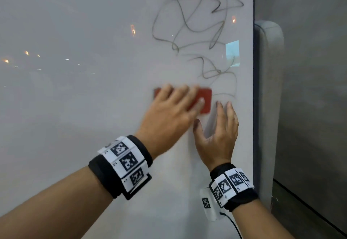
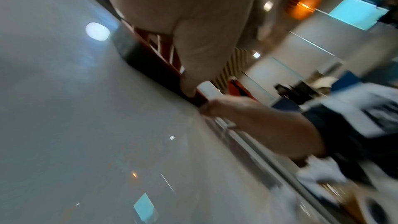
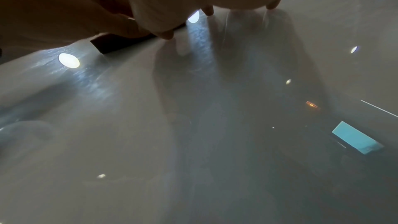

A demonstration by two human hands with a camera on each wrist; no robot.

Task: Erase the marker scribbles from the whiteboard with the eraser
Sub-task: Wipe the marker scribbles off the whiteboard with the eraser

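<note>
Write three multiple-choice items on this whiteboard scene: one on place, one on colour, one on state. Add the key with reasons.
1. Where do the marker scribbles lie relative to the eraser?
A. Below it
B. Above it
C. Far left of it

2. What colour is the eraser?
A. Red
B. Blue
C. Green

3. What is the left hand doing?
A. Hanging idle, off the whiteboard
B. Holding a marker
C. Pressing on the eraser against the whiteboard

Key: 1 B, the lines fill the upper right of the board above the eraser. 2 A, its back shows red between the fingers. 3 C, its fingers lie over the eraser, while the right hand rests open on the board beside it.
</note>
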